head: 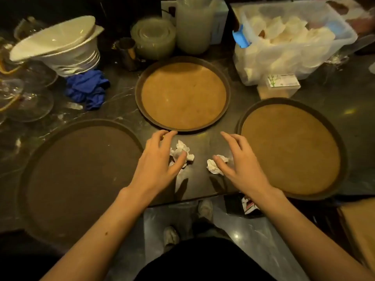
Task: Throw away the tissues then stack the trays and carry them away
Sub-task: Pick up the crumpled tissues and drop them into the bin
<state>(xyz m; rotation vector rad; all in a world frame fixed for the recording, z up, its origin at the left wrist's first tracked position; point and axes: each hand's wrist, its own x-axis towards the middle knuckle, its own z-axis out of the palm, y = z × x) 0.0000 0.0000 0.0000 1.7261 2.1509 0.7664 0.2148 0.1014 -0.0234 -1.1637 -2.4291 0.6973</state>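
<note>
Three round trays lie flat on the dark counter: a dark brown tray [81, 175] at the left, a tan-lined tray [183, 95] in the middle back, and another tan-lined tray [290, 149] at the right. Between them lie two crumpled white tissues. My left hand [158, 161] hovers with spread fingers over the left tissue [182, 152], its thumb just in front of it. My right hand [241, 163] is spread over the right tissue [215, 166], thumb touching it. Neither hand has closed on anything.
Stacked white bowls [60, 47] and glassware [22, 98] crowd the back left, with a blue cloth [87, 88] beside them. Plastic containers [154, 37] and a clear tub [288, 41] of wrapped items stand at the back. A small box [282, 82] sits behind the right tray. The counter edge [203, 196] is near my legs.
</note>
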